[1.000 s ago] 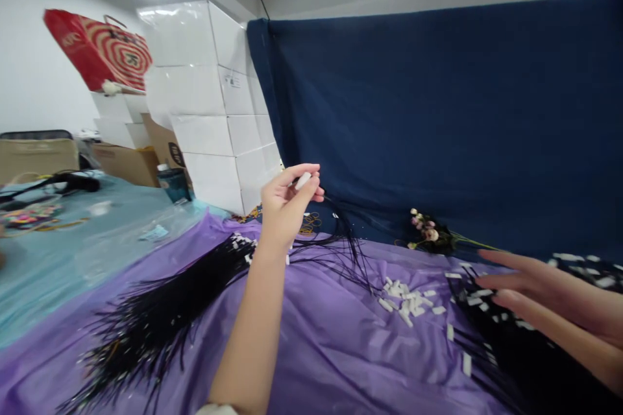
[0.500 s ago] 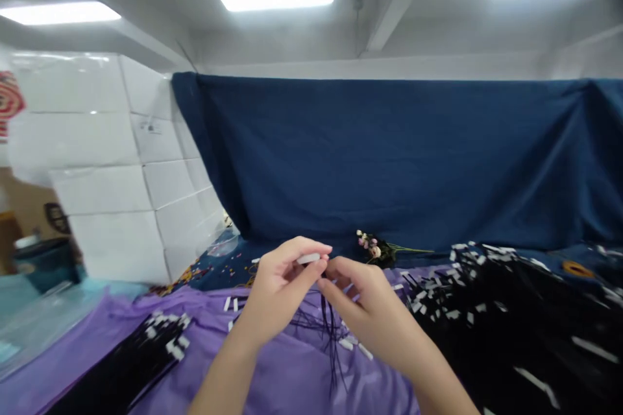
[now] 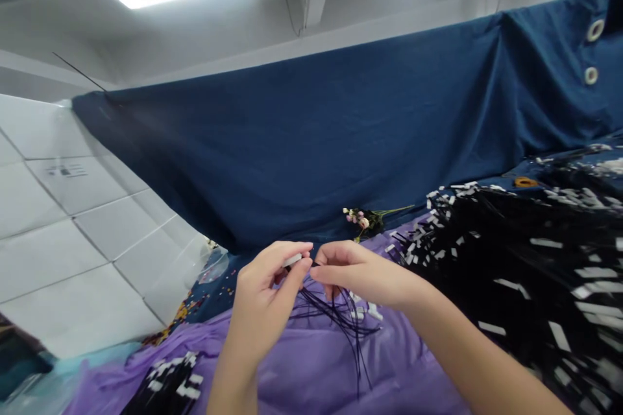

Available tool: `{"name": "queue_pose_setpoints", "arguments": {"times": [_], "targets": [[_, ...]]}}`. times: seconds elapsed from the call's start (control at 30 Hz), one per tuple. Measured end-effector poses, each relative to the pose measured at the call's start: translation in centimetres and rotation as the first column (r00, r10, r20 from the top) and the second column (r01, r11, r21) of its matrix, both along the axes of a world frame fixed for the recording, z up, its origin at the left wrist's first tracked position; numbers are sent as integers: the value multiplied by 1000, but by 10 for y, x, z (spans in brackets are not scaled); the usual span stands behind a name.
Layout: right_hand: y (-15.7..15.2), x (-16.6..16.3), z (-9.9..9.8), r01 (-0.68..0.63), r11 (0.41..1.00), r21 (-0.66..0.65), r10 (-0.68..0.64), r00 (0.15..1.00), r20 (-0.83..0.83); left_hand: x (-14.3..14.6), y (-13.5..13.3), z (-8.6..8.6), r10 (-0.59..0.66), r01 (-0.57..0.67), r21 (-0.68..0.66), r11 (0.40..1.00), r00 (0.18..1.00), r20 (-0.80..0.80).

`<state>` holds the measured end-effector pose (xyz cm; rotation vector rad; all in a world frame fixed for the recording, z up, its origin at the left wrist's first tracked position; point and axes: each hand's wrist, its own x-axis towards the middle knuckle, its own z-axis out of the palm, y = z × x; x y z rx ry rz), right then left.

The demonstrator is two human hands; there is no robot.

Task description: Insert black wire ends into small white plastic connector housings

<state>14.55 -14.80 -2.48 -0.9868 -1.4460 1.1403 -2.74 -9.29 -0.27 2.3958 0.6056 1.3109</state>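
Observation:
My left hand (image 3: 265, 295) is raised over the purple sheet (image 3: 311, 376), thumb and fingers pinched on a small white tag (image 3: 293, 260). Right beside it, my right hand (image 3: 357, 272) pinches the end of a thin black cord (image 3: 341, 314) at the tag. A loose bunch of black cords hangs from the two hands down onto the sheet. Both hands meet fingertip to fingertip.
A big heap of black cords with white tags (image 3: 516, 272) fills the right side. A smaller bundle (image 3: 163, 389) lies at the lower left. A sprig of small flowers (image 3: 363, 220) lies at the foot of the blue cloth backdrop (image 3: 316, 142). White boxes (image 3: 73, 240) are stacked at left.
My right hand came in from the far right and met my left hand at the tag. The view swung right and tilted; the heap now looms larger at right.

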Motion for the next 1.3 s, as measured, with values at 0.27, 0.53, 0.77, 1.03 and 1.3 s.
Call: {"name": "queue_pose_setpoints", "arguments": {"times": [0.27,0.53,0.77,1.03,1.3], "targets": [[-3,13,5,62,994,92,-72,991,114,-2,2,0,76,-62,180,982,995,-70],[-5,18,8,217,941,259,-286,921,266,0,1,2,170,-114,451,885,982,-85],[-10,25,12,301,830,469,-471,829,301,-1,0,0,148,-102,320,942,981,-123],[-12,30,12,250,785,567,-497,801,334,0,2,-1,248,-164,433,886,958,-146],[-16,33,12,246,805,540,-487,794,364,-6,14,-3,246,-182,368,912,960,-135]]}}
